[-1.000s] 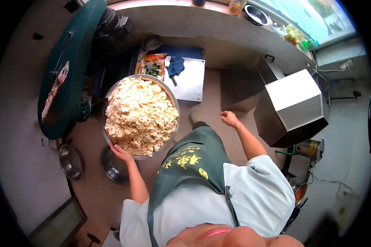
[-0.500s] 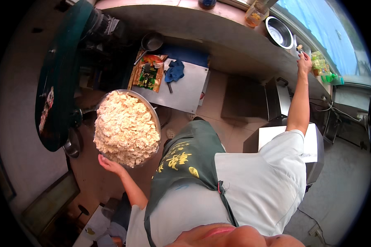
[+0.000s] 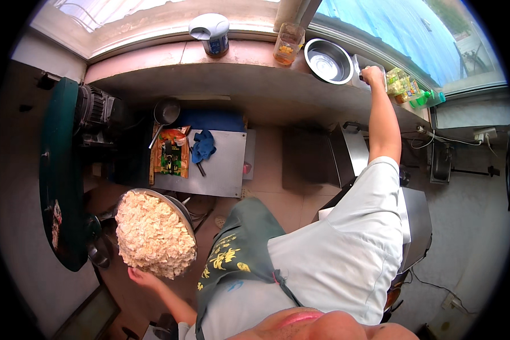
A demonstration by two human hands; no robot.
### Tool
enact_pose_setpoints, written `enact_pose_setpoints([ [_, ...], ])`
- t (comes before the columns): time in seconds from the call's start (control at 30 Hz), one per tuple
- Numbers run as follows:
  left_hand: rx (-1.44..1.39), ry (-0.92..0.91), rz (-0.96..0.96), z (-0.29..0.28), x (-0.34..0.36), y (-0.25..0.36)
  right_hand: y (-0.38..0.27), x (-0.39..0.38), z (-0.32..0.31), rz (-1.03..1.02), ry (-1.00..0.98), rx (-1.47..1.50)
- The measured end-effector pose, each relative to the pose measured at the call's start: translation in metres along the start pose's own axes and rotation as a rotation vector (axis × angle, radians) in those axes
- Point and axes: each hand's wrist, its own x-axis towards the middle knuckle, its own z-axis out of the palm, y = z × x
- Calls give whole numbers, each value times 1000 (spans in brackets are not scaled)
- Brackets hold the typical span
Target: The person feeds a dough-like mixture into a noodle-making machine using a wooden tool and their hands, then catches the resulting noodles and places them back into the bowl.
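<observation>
Currently, I watch a long ledge run under the windows, a green apron bearing yellow writing, and, low on the left, a big metal basin heaped with a pale crumbly mass. A smaller dark-rimmed bowl sits on the ledge. Just beside it, the right hand, over the floor a second ago, curls its fingers; whether they clamp anything I can't tell. The left hand bends its fingers at the basin's lower edge, contact unclear.

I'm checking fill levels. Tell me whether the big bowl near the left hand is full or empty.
Full: the big bowl holds a pale, crumbly heap mounded high, hiding most of its inside.
</observation>
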Motion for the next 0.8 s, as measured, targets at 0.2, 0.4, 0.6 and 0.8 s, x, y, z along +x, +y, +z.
enact_pose_setpoints([
  [0.2,6,18,-22,3,8,-6,21,26,4,84,-59,30],
  [0.4,-63,14,-22,6,-1,-11,42,14,-43,-25,83,424],
  [0.6,-192,80,-11,8,-18,-3,27,-30,-112,-468,405,569],
  [0.8,-108,-14,158,2,-42,65,-56,-190,-37,-528,-805,1532],
])
